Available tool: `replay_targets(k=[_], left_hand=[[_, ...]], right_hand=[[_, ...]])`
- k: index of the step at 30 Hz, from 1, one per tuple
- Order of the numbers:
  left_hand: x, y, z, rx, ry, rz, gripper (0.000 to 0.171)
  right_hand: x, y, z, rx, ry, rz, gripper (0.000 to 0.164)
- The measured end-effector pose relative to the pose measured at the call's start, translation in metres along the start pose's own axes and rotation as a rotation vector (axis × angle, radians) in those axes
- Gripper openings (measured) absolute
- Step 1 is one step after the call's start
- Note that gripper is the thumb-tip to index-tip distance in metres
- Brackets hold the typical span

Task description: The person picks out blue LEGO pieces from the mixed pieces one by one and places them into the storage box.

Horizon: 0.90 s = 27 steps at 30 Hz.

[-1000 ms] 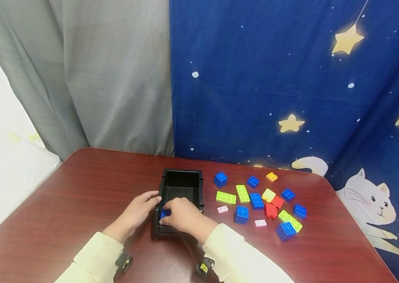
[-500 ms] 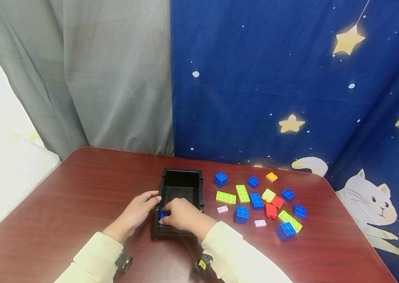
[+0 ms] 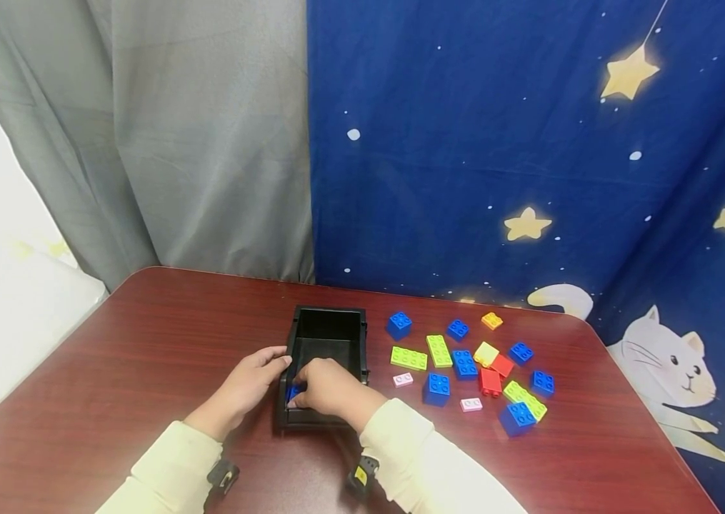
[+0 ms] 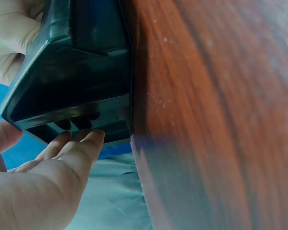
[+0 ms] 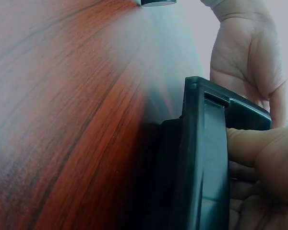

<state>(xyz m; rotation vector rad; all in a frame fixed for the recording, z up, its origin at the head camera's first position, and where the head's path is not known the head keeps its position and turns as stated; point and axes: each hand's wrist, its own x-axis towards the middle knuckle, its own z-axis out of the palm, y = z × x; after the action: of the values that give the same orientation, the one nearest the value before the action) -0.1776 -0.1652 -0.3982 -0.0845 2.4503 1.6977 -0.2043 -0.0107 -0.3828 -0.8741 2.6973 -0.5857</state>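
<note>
A black rectangular box (image 3: 330,310) stands near the middle of the table. My left hand (image 3: 240,385) rests against its left side; the left wrist view shows straight fingers (image 4: 79,155) flat on the outer wall and the thumb at the rim. Reaching inside the near end, my right hand (image 3: 333,389) has thumb and fingers curled down on a blue brick (image 3: 294,392) by the left wall. Most of that brick is hidden by the hand. In the right wrist view the right thumb (image 5: 247,143) dips behind the box's wall, with its tip out of sight.
To the right of the box lie several loose toy bricks: blue ones (image 3: 437,390), lime ones (image 3: 409,358), red ones (image 3: 490,383), a yellow one (image 3: 486,354), an orange one (image 3: 492,320) and pink ones (image 3: 403,380). Curtains (image 3: 214,143) hang behind the table (image 3: 163,335).
The blue brick under my right hand has shifted slightly left and toward me inside the box. Both hands stay nearly where they were; the loose bricks have not moved.
</note>
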Motion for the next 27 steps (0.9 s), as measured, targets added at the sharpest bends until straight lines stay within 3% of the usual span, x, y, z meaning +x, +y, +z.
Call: replay_targets(k=[10, 27], left_hand=[[-0.0004, 0.0009, -0.0002, -0.024, -0.008, 0.008, 0.046], [0.0005, -0.0004, 0.0005, -0.027, -0.003, 0.018, 0.045]], right_hand=[[-0.0008, -0.0020, -0.0007, 0.008, -0.029, 0.020, 0.020], [-0.0022, -0.0038, 0.0023, -0.044, -0.002, -0.015, 0.012]])
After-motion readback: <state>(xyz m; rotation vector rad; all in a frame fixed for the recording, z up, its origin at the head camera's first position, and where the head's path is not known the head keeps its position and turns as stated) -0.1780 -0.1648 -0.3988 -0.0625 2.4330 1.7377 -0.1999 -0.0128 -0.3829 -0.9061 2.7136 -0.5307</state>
